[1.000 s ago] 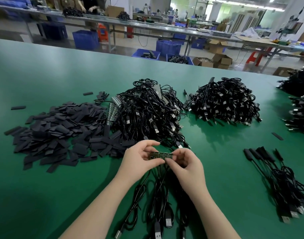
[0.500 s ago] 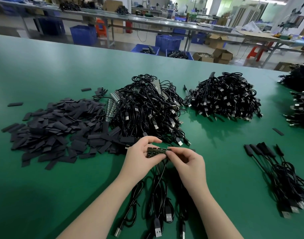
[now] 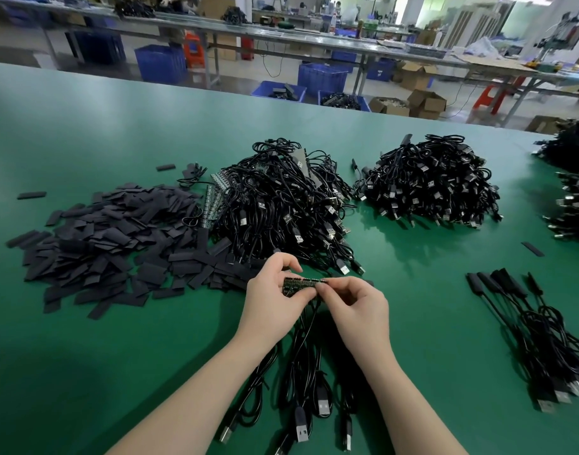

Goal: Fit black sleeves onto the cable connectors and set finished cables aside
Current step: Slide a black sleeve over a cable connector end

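A big flat green work table (image 3: 84,356) with a matte, mat-like surface is seen filling most of the view, inside what looks like a factory hall. Long metal benches (image 3: 281,37) are lined up across the back, with blue plastic crates (image 3: 160,62) and open brown cardboard boxes (image 3: 426,105) parked on the floor under and beside them.

Just above the table, a short strip of small dark green circuit boards (image 3: 302,285) is held between both hands. It's pinched at its left end by the left hand (image 3: 275,297), thumb underneath and curled fingertips on top. The right end is pinched by the right hand (image 3: 357,307), thumb and forefinger closed on it, the other fingers curled in. Thin black cables with silver USB plugs (image 3: 314,389) are seen hanging from the strip and trailing back along the table between the forearms.

A loose heap of flat matte black rectangular sleeves (image 3: 117,247) is spread out to the left, its near edge just beside the left hand. Right behind the hands a tangled mound of glossy black USB cables (image 3: 281,205) is piled up, and a second similar pile of black cables (image 3: 429,185) sits to its right. Well off to the right, a small row of cables with black sleeves on their ends (image 3: 528,320) is laid out, sleeved tips pointing away.
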### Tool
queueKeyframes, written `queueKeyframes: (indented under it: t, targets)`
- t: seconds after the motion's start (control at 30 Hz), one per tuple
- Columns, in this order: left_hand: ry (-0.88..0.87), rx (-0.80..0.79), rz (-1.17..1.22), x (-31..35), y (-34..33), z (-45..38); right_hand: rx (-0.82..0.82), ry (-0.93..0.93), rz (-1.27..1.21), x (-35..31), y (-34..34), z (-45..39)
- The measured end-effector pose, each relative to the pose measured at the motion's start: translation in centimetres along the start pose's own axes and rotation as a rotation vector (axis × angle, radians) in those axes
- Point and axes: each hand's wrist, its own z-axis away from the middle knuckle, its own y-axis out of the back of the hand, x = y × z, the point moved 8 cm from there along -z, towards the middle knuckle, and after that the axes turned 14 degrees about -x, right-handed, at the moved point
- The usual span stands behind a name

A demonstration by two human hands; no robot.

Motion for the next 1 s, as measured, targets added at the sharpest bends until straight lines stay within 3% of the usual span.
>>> queueKeyframes:
  t: [0.5,0.73,0.87,1.0]
  targets:
    - [0.014,0.064,-0.067,-0.6,0.0,0.0,0.042,0.021,0.102,-0.3,-0.3,0.3]
    - [0.021,0.031,-0.023,-0.8,0.2,0.1,0.150,0.015,-0.151,0.2,1.2,1.0]
    - [-0.035,-0.013,-0.099,0.1,-0.3,0.8,0.052,-0.053,-0.276,-0.5,1.2,0.6]
    - [-0.189,0.118,-0.194,2.3,2.1,2.0,-0.057,0.017,-0.300,-4.7,0.5,0.8]
